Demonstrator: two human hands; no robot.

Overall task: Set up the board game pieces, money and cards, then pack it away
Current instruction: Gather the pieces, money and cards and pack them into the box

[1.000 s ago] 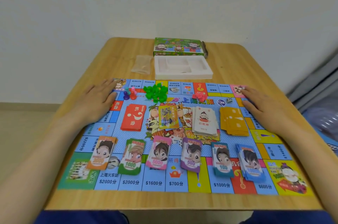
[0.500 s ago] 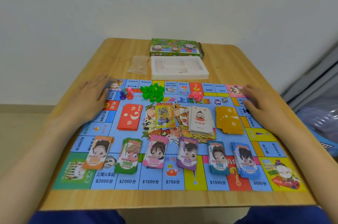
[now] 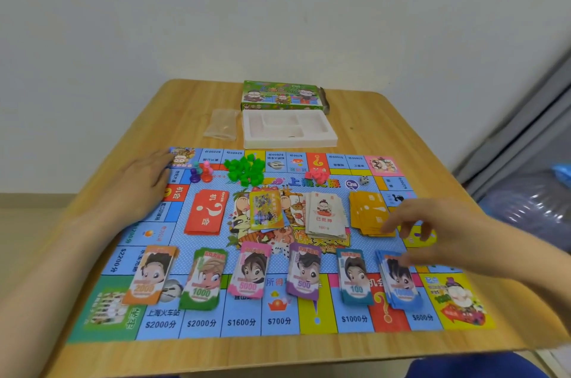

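The paper game board [image 3: 318,325] lies flat on the wooden table [image 3: 386,118]. Several stacks of play money line its near edge, from the orange 2000 stack [image 3: 150,275] to the blue stack [image 3: 400,282]. Red cards [image 3: 206,212], yellow cards [image 3: 369,212], a white card pile [image 3: 324,217] and a colourful card [image 3: 265,209] sit mid-board. Pawns [image 3: 200,172], green houses [image 3: 245,169], red pieces [image 3: 315,175] and a die [image 3: 364,180] lie farther back. My left hand [image 3: 140,186] rests flat on the board's left edge. My right hand [image 3: 432,229] hovers with loose fingers over the blue stack, holding nothing.
The green game box [image 3: 281,95] stands at the table's far edge, with the white plastic insert tray [image 3: 289,142] in front of it and a clear plastic bag [image 3: 221,124] to its left. A wall runs behind the table.
My right hand has lifted off the board's right edge and moved toward me and inward, over the blue money stack. My left hand has stayed flat.
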